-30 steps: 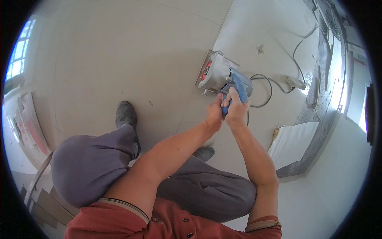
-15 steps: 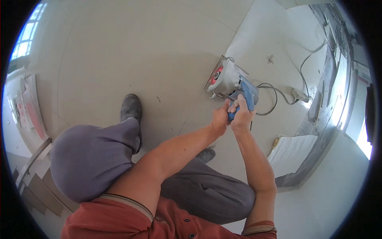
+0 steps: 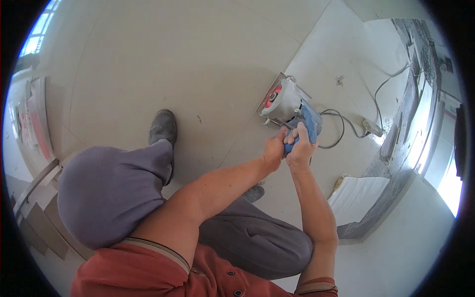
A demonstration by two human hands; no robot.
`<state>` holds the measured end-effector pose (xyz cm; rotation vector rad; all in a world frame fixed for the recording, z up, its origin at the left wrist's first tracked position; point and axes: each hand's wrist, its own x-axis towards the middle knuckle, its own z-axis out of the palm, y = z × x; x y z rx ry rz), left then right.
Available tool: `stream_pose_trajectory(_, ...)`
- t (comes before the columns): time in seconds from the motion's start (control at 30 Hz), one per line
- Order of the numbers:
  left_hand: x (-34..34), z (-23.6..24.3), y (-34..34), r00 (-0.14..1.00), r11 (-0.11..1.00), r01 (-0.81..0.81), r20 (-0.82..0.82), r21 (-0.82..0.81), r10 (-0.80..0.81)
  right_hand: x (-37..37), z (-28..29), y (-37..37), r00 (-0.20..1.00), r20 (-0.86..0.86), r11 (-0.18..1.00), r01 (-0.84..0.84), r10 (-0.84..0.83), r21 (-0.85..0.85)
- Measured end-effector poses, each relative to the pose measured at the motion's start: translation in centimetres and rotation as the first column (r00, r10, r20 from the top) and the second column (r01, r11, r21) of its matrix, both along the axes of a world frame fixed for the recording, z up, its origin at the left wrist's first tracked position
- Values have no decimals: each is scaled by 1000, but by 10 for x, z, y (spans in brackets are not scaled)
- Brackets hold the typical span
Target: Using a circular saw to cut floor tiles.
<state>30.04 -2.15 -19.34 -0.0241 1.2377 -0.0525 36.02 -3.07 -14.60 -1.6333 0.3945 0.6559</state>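
Observation:
A circular saw [image 3: 289, 105] with a grey metal guard, a red disc hub, a flat base plate and a blue handle rests on the pale tiled floor, right of the middle. Its base plate lies close to a tile joint. Fingers of my right hand [image 3: 303, 147] are wrapped round the blue handle. My left hand [image 3: 273, 151] is closed on the near end of the same handle, right against the other hand. The palms hide part of the grip and any trigger. A dark power cord [image 3: 341, 123] loops away from the saw to the right.
A pale plug or socket block [image 3: 372, 127] lies on the cord. White sheet material [image 3: 358, 197] sits near a rough grey strip [image 3: 391, 163] by the right wall. My dark shoe [image 3: 163, 127] stands left of the saw. Stacked panels [image 3: 37, 119] lean at far left.
My view has turned slightly, so the surroundings shift a little in the picture. Both hands keep their hold on the saw, which stays at about the same spot on the floor.

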Motion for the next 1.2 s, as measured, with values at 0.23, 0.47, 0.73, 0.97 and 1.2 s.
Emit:
stream_pose_trajectory(0.23,-2,-11,-5,999,1000,29,32,11,-29,-1,2,4,999,20,999,-32,32,2)
stream_pose_trajectory(0.47,-1,-16,-7,999,999,19,27,31,-20,-1,0,4,999,20,999,-29,29,30)
stream_pose_trajectory(0.73,2,-10,-5,1000,999,17,26,38,-18,3,0,-1,996,34,997,-76,77,-22)
stream_pose_trajectory(0.97,3,-14,-7,999,999,-11,51,33,9,3,1,4,996,44,997,-74,75,-28)
stream_pose_trajectory(1.2,-1,-17,-7,998,999,-23,59,25,21,2,3,6,997,11,997,-71,71,-12)
